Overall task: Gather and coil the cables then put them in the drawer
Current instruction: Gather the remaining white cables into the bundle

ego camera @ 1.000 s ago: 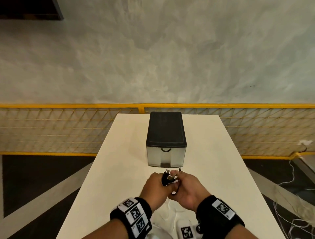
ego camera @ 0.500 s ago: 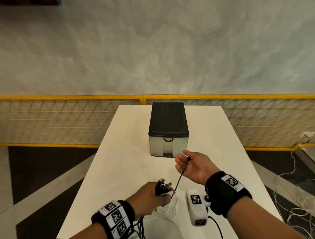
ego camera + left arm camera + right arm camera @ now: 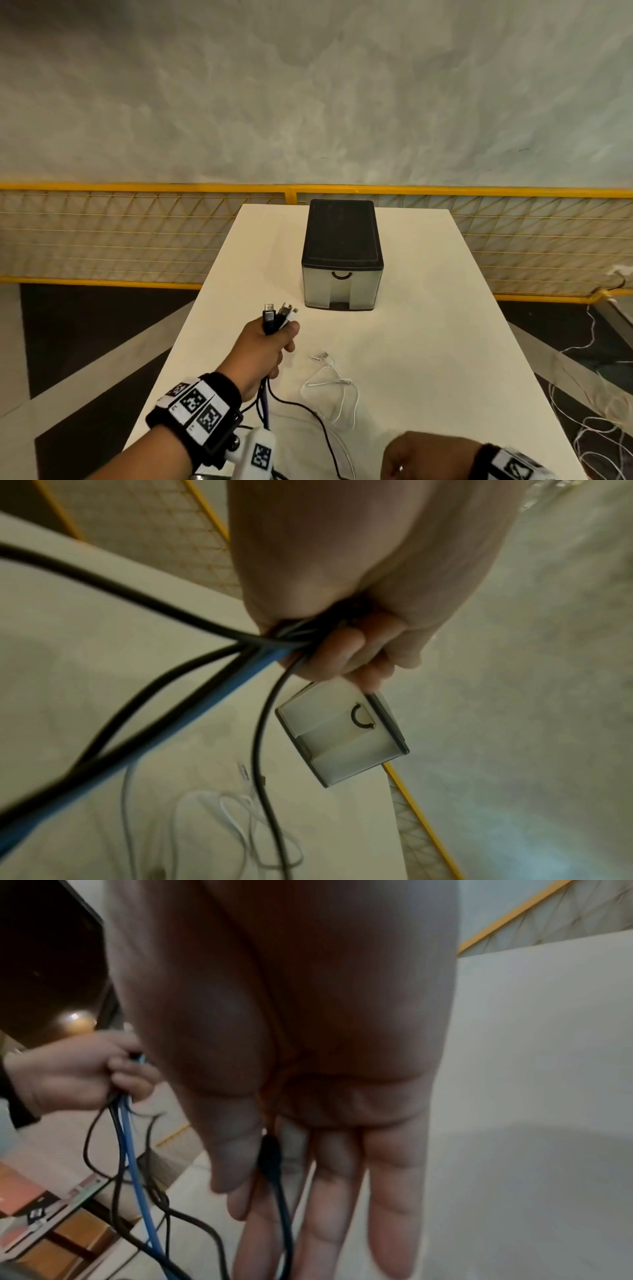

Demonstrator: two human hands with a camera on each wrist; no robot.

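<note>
My left hand [image 3: 274,339] is raised over the white table [image 3: 428,342] and grips a bundle of cable ends [image 3: 278,314], plugs pointing up. Black and blue cables [image 3: 164,685] hang from that fist toward the near edge. My right hand [image 3: 421,457] is low at the near edge; in the right wrist view it [image 3: 263,1177] pinches a black cable [image 3: 279,1199] between thumb and straight fingers. A thin white cable [image 3: 330,389] lies loose on the table between the hands. The black-topped drawer unit [image 3: 342,253] stands behind, its drawer shut.
A yellow mesh fence [image 3: 137,233] runs behind the table's far edge. Thin white wires [image 3: 589,394] lie on the dark floor to the right. Boxes [image 3: 51,1210] sit below the table's near edge in the right wrist view.
My left hand lifted the bundle forward and up. My right hand left the spot by the drawer and drew back to the near edge along a black cable.
</note>
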